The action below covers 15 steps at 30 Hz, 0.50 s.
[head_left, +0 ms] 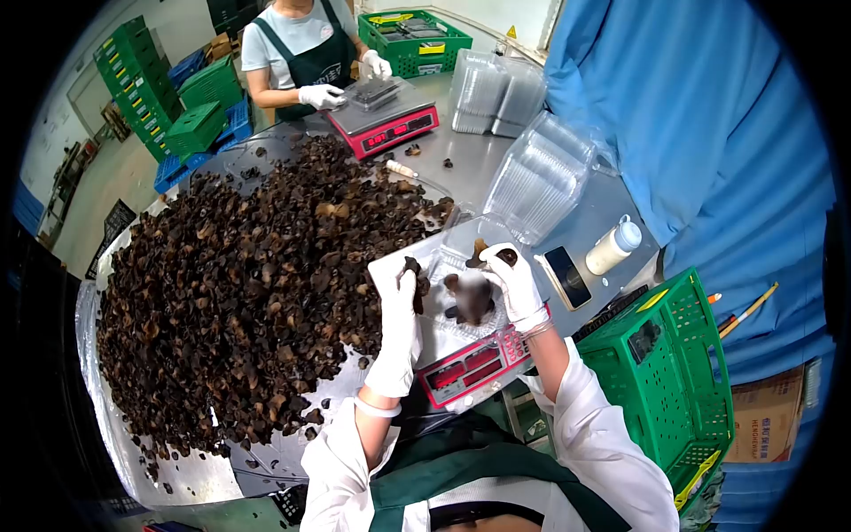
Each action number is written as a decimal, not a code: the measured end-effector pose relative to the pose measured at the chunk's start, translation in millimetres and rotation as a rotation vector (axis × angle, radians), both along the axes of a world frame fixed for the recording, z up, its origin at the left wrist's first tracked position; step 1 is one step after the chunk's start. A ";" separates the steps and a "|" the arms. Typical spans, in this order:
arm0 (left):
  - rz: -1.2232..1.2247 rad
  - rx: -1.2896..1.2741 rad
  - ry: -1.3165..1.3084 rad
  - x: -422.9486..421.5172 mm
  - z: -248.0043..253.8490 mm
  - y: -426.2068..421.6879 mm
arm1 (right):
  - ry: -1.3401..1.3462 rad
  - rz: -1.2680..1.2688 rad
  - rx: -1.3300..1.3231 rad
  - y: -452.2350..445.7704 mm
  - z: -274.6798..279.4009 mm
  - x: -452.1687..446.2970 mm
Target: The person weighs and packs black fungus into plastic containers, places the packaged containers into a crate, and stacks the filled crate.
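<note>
My left hand [402,324], in a white glove, pinches a dark wood ear mushroom [417,277] at the left side of a clear plastic box [439,330]. The box lies with its lid raised on a red-and-silver weighing scale [479,365] whose red digits are lit but too blurred to read. Some wood ear pieces sit inside the box, one smeared by motion. Over the box's right side my right hand [516,288], also gloved, is closed on brown and dark wood ear pieces. To the left spreads a large heap of wood ear mushrooms [257,284].
Stacked clear boxes [541,177], a phone [566,277] and a bottle [612,246] lie to the right. A green crate [660,372] stands at lower right. Across the table, a co-worker [297,53] in gloves handles a box on another red scale [386,124].
</note>
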State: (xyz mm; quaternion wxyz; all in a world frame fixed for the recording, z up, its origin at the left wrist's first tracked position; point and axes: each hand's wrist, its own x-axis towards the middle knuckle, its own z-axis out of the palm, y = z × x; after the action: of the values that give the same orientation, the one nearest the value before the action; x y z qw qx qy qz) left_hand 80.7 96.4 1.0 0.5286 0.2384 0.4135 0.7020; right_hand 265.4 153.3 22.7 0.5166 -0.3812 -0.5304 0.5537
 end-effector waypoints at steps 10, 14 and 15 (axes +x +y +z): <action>-0.041 0.003 0.721 8.4 -32.3 10.1 | -0.926 0.201 0.649 2.6 26.2 35.9; -0.068 -0.138 0.432 0.1 29.6 -21.6 | -0.959 0.246 0.620 -1.7 33.9 46.8; -0.019 -0.106 0.459 -10.2 26.3 -30.4 | -0.906 0.220 0.631 -2.3 33.5 49.4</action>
State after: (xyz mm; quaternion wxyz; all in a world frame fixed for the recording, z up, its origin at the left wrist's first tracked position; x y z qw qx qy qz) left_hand 70.5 66.0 27.2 0.4388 0.3675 0.5570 0.6017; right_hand 314.8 151.0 56.2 0.2654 -0.3502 -0.8758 0.1996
